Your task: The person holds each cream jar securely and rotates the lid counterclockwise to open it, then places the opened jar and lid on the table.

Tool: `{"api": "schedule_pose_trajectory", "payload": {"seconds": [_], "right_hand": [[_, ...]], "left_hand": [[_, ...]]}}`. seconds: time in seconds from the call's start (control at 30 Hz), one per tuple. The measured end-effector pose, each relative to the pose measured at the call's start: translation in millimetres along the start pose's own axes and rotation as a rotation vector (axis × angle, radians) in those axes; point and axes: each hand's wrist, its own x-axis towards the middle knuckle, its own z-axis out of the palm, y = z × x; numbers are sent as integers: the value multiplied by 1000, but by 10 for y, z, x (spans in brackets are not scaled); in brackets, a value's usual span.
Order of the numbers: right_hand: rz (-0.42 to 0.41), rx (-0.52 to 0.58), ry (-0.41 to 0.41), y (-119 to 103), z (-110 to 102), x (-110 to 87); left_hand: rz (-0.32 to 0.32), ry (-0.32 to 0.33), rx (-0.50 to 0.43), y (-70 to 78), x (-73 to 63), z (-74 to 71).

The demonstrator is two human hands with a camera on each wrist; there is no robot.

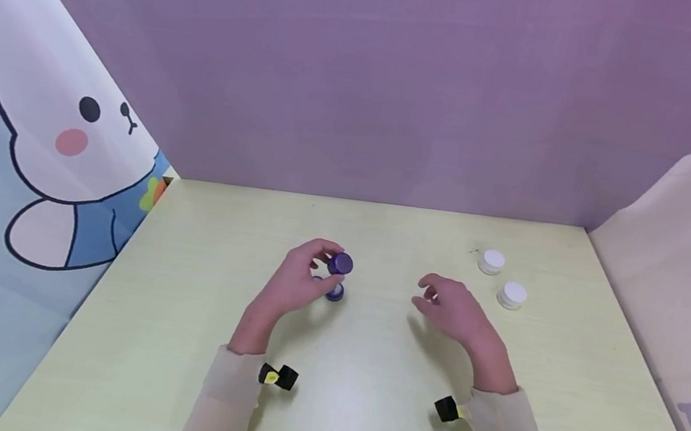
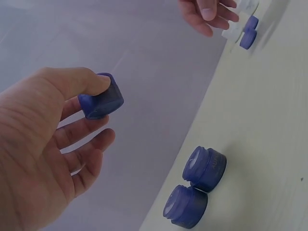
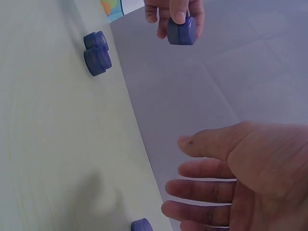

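My left hand (image 1: 300, 275) pinches a small blue-purple jar (image 2: 102, 100) between thumb and fingers, raised above the table. Below it stand two blue jars with threaded, uncovered necks, a far one (image 2: 206, 168) and a near one (image 2: 186, 207), touching side by side. In the head view the hand partly hides them. My right hand (image 1: 454, 310) hovers over the table with loosely bent fingers, holding nothing. Under it lie two small blue round pieces that look like lids, one (image 2: 248, 38) showing in the left wrist view; in the head view they are hidden.
Two white jars, one farther back (image 1: 492, 261) and one nearer (image 1: 512, 295), stand right of my right hand. The pale wooden table (image 1: 372, 408) meets a purple backdrop (image 1: 401, 92) behind. Printed cloth screens (image 1: 62, 229) border both sides.
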Motion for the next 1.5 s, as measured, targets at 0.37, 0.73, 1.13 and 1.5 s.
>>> {"api": "schedule_pose_trajectory", "payload": {"seconds": [0.37,0.73,1.13,1.5], "right_hand": [[-53,55,31,-54,-4,-11],[-68,63,42,-97,29,-13],[-114,61,87,-118,17,6],[-111,50,89,-127,-1,2]], "left_hand": [[6,-30,15,18,20,77],[25,-34,-13,-40,-5,191],[61,53,-28,11,66,215],[-9,13,-92,8,49,251]]}}
